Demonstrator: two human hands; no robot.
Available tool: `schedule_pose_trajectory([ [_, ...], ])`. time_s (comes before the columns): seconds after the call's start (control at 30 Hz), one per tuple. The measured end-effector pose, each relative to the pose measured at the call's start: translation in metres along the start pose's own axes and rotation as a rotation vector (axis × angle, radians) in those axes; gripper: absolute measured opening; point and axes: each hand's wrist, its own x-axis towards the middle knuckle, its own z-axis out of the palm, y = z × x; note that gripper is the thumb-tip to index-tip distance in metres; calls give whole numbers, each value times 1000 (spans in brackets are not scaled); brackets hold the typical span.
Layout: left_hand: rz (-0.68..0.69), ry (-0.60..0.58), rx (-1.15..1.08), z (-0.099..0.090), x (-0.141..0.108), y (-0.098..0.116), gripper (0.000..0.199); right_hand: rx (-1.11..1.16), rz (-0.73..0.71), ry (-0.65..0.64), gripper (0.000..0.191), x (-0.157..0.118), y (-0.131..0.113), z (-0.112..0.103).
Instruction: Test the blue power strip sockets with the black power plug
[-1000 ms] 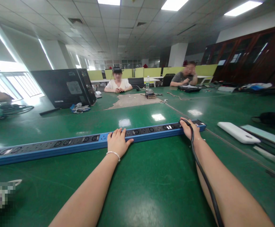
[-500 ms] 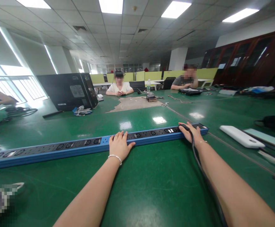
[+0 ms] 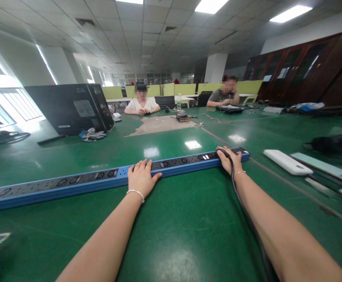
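A long blue power strip (image 3: 82,189) with a row of black sockets lies across the green table in front of me. My left hand (image 3: 141,178) rests on its middle, fingers stretched over the sockets and thumb spread along the front side. Near the strip's right end, my right hand (image 3: 231,162) is closed on a black power plug (image 3: 224,152) held at the sockets. Its prongs are hidden, so I cannot tell how deep it sits. From the plug a black cord (image 3: 249,219) runs down along my right forearm towards me.
A black computer case (image 3: 68,107) stands at the left, with work gloves (image 3: 92,134) beside it. To the right lies a white oblong device (image 3: 287,161). Across the table sit two people, near a water bottle (image 3: 179,102) and a round dark object (image 3: 181,115).
The view has shifted slightly, so the strip and both hands appear a little further left. Both hands keep their places on the strip, and the plug stays in my right hand.
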Motion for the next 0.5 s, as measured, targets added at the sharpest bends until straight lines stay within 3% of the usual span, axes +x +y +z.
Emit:
schedule_pose_trajectory([
  [0.23, 9, 6, -17, 0, 0, 0, 61, 43, 4, 1, 32, 6, 0, -6],
  [0.4, 14, 17, -42, -2, 1, 0, 58, 261, 121, 219, 47, 19, 19, -25],
  [0.5, 14, 23, -49, -2, 0, 0, 58, 229, 146, 97, 45, 21, 32, -32],
])
